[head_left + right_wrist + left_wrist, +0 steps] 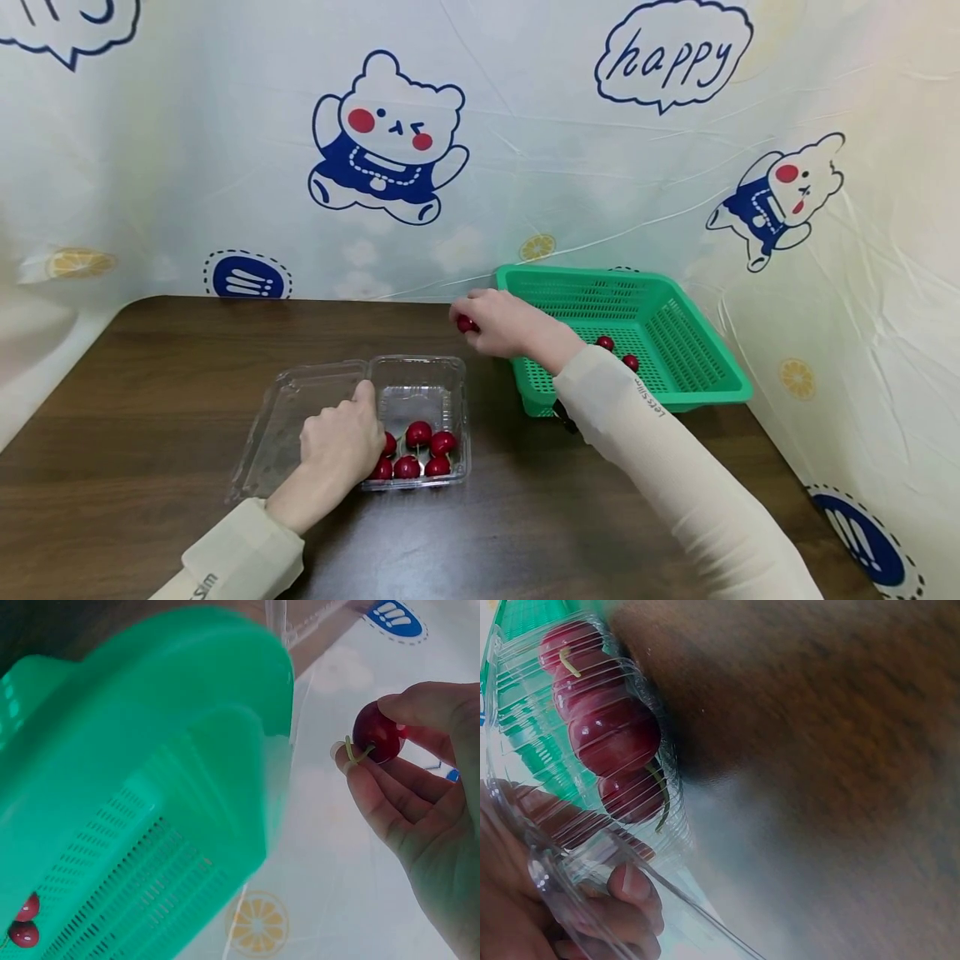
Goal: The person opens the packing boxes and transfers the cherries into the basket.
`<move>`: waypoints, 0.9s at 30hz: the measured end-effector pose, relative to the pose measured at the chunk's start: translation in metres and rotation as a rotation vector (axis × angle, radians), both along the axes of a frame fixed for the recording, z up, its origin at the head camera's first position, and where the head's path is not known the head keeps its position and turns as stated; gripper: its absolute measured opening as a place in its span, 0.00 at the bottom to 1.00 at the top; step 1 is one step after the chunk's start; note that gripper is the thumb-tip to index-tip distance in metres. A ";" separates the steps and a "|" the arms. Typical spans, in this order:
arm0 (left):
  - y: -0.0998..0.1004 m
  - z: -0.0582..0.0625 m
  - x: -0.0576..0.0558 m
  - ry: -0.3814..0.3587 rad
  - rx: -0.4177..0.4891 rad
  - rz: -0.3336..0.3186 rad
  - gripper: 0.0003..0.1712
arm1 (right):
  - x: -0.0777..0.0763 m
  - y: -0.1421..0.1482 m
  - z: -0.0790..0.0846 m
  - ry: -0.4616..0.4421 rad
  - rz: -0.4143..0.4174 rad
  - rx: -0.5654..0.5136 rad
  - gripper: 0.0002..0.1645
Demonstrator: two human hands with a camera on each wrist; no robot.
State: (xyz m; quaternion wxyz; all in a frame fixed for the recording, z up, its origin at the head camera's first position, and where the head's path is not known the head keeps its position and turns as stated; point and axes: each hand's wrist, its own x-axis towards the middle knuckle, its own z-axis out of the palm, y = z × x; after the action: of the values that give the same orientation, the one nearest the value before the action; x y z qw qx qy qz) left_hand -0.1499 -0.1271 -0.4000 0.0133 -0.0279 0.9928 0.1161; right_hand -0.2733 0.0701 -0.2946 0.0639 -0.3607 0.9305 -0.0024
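Note:
My right hand pinches a dark red cherry between thumb and fingers; its short green stem shows in the right wrist view. The hand is raised between the green basket and the clear plastic container. My left hand grips the container along the fold between box and lid, index finger stretched forward, other fingers curled. Through the clear wall in the left wrist view, several cherries show in a row. Part of the cherries in the box is hidden behind the left hand in the head view.
At the right stands a green perforated basket with loose cherries on its floor, partly behind the right forearm. The container's clear lid lies folded out to the left on the dark wooden table. A printed curtain hangs behind.

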 end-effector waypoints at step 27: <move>0.000 0.000 0.001 0.004 0.003 0.006 0.10 | -0.026 0.075 0.014 -0.013 -0.150 -0.091 0.18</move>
State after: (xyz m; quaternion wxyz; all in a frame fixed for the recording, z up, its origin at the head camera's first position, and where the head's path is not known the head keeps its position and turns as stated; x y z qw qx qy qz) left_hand -0.1493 -0.1273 -0.3996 0.0112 -0.0308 0.9925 0.1175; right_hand -0.2992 0.1447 -0.2807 0.0531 -0.2926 0.9533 -0.0519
